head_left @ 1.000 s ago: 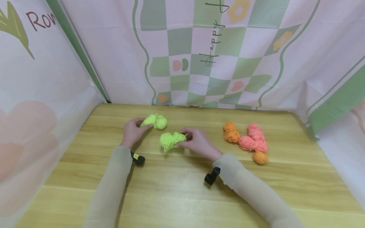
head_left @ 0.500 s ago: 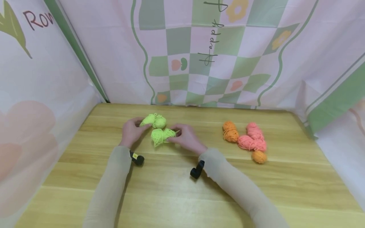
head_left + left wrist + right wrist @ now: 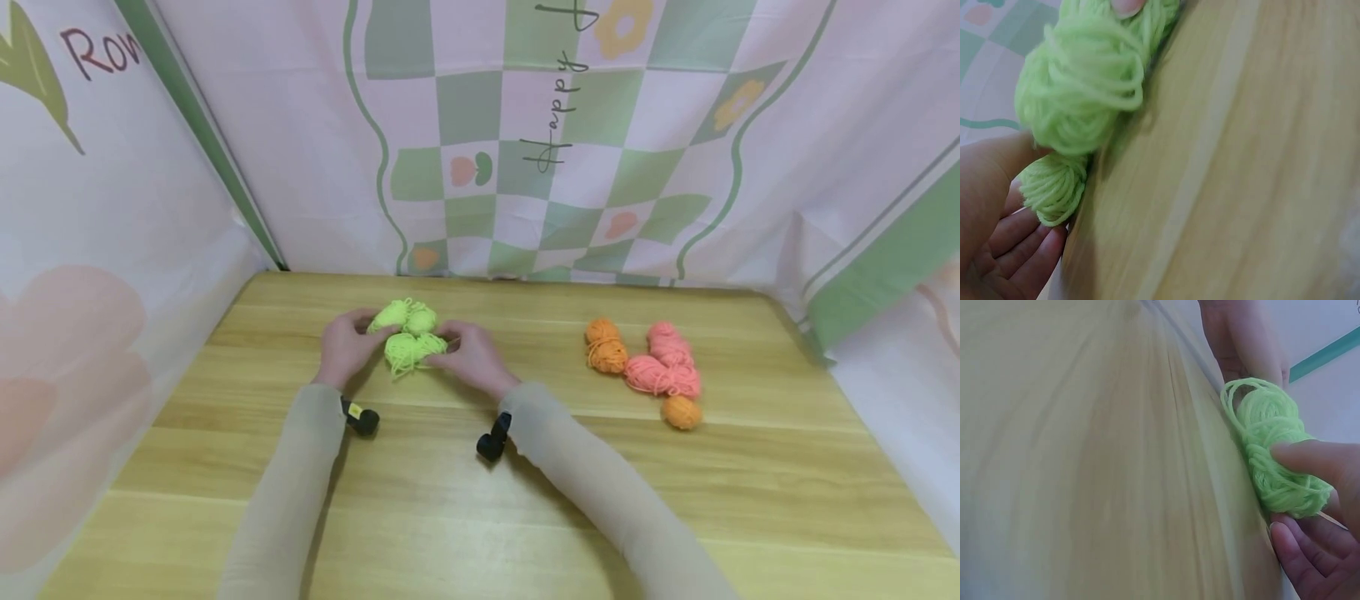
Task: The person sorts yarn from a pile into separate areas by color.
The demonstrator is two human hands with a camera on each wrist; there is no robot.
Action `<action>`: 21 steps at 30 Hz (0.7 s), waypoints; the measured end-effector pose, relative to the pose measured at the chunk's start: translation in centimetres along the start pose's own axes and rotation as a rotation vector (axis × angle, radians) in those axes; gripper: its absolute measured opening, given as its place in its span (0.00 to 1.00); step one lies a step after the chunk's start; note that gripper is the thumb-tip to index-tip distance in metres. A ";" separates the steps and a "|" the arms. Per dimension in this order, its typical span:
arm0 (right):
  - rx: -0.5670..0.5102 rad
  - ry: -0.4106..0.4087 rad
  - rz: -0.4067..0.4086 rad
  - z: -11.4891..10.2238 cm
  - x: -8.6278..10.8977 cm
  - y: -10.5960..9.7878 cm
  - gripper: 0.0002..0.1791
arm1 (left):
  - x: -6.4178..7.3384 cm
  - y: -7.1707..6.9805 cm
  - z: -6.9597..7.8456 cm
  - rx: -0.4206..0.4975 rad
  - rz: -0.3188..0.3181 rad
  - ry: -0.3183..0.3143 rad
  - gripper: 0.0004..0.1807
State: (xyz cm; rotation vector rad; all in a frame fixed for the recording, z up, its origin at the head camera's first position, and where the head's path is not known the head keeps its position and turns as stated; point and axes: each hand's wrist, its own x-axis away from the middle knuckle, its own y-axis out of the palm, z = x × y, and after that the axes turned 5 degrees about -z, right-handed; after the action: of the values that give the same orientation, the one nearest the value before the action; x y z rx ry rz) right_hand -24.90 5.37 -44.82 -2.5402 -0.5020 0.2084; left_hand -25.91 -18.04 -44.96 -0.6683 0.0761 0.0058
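Note:
Two lime-green skeins of yarn lie together at the back left of the wooden table [image 3: 450,517]. My left hand [image 3: 348,346] holds the rear skein [image 3: 422,321] at its left end, thumb in front and fingers behind. In the left wrist view, that skein's looped end [image 3: 1054,187] shows between thumb and fingers. My right hand [image 3: 472,358] grips the front skein [image 3: 407,353] by its right end, close against the rear one. From the right wrist, its thumb [image 3: 1304,456] presses on the front skein's strands, with the other fingers underneath. Loose loops stick out from the front skein.
To the right lie an orange skein [image 3: 606,346], pink skeins [image 3: 667,371] and a small orange ball-like bundle of yarn [image 3: 682,412]. A printed curtain [image 3: 555,208] hangs along the table's back edge, and another cloth [image 3: 150,292] stands on the left.
My right hand has carried the front green skein left and slightly back, up beside the rear one. My left hand has stayed in place on the rear skein.

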 end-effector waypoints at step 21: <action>-0.010 0.062 0.034 -1.0 -0.5 0.8 0.33 | -0.1 -0.1 0.0 0.007 0.002 -0.019 0.32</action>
State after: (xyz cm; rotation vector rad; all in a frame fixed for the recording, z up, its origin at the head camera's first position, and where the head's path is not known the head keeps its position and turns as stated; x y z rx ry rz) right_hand -24.89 4.07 -44.34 -2.5579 -0.4376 0.1395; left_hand -25.99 -18.12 -44.90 -0.6613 0.0588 0.0140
